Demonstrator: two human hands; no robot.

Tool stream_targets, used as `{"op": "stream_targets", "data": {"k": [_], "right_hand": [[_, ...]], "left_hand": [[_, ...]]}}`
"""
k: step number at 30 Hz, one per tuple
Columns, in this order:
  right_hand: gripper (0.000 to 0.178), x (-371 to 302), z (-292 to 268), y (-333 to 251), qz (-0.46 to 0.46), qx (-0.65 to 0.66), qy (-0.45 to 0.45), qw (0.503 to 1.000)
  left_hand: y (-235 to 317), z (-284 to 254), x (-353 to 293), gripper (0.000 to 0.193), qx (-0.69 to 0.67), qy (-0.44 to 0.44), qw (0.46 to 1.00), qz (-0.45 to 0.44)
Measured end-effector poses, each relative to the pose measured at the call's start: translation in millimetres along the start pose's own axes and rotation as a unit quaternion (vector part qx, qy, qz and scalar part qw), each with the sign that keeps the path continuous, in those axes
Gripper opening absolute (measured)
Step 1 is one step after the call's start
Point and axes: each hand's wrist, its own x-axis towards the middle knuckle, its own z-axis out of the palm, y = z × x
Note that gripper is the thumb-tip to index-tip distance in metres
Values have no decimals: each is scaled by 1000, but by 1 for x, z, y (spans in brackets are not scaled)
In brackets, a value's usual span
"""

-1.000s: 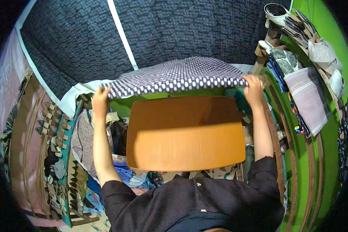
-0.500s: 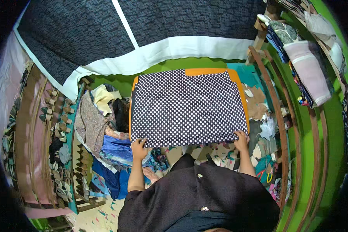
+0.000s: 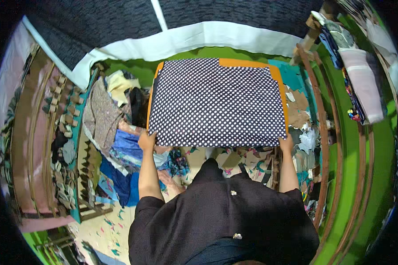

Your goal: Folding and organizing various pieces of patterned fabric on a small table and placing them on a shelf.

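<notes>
Left hand (image 3: 147, 140) pinching cloth (image 3: 216, 104) (black, white-dotted), spread flat.

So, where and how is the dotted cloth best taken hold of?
Probably by its two near corners, from the near side: the dotted cloth lies spread on the orange board, its near edge covering the board's, so those corners should be easiest to pinch. The left grip and right grip are at them.
</notes>
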Motion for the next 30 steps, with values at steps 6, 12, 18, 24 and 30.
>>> {"op": "stream_targets", "data": {"k": [6,12,18,24,30], "right_hand": [[29,15,-2,22,-72,-11,82,994],[21,-2,-4,4,-86,93,58,990],[29,1,-3,2,-82,109,60,989],[26,34,-27,14,-101,196,-16,975],[36,13,-13,86,0,255,48,966]], "left_hand": [[6,-16,-12,23,-23,93,969,230],[33,-13,-45,11,-17,45,922,385],[32,-2,-41,38,-71,29,982,172],[11,-41,9,30,-345,-127,929,51],[-31,-32,-28,30,-532,-180,824,-79]]}}
